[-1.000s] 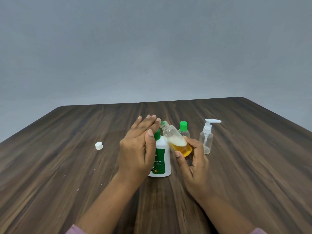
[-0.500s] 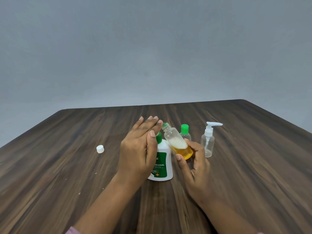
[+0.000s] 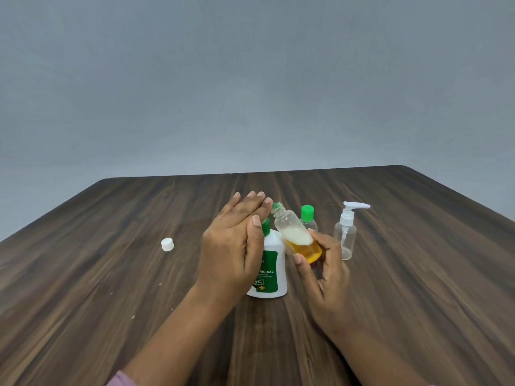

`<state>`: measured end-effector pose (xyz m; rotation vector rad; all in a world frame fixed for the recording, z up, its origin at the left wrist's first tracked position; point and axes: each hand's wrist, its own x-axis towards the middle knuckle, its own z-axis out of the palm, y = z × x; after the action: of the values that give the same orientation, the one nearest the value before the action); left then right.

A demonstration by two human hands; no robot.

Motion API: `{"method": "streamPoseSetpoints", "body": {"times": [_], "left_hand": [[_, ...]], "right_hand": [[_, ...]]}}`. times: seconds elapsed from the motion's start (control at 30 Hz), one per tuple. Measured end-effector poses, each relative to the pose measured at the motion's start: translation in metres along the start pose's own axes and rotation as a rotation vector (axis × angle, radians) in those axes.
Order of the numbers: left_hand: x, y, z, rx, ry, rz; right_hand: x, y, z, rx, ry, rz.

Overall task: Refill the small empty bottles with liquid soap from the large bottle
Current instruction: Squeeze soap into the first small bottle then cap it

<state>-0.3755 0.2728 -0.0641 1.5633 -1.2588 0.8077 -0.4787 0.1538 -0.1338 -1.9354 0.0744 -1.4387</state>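
Observation:
The large white soap bottle [image 3: 271, 270] with a green label and green cap stands upright at the table's middle. My right hand [image 3: 323, 277] grips a small clear bottle [image 3: 295, 235] holding amber soap and foam, tilted with its open neck toward the left. My left hand [image 3: 234, 246] is held up with straight fingers, its fingertips right at that neck, in front of the large bottle. A small clear bottle with a green cap [image 3: 308, 218] stands behind. A clear pump bottle [image 3: 346, 235] stands at the right and looks empty.
A small white cap [image 3: 167, 244] lies on the dark wooden table [image 3: 111, 274] to the left of my hands. The table's far edge meets a plain grey wall.
My hands and the tilted bottle keep nearly the same pose. The whole scene sits slightly lower in the view, as the head camera tipped up.

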Motion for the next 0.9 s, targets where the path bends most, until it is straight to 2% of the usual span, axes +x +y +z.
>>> {"method": "streamPoseSetpoints", "body": {"times": [0.9], "left_hand": [[-0.01, -0.004, 0.007, -0.025, 0.032, 0.006]], "right_hand": [[-0.001, -0.001, -0.002, -0.003, -0.005, -0.011]]}}
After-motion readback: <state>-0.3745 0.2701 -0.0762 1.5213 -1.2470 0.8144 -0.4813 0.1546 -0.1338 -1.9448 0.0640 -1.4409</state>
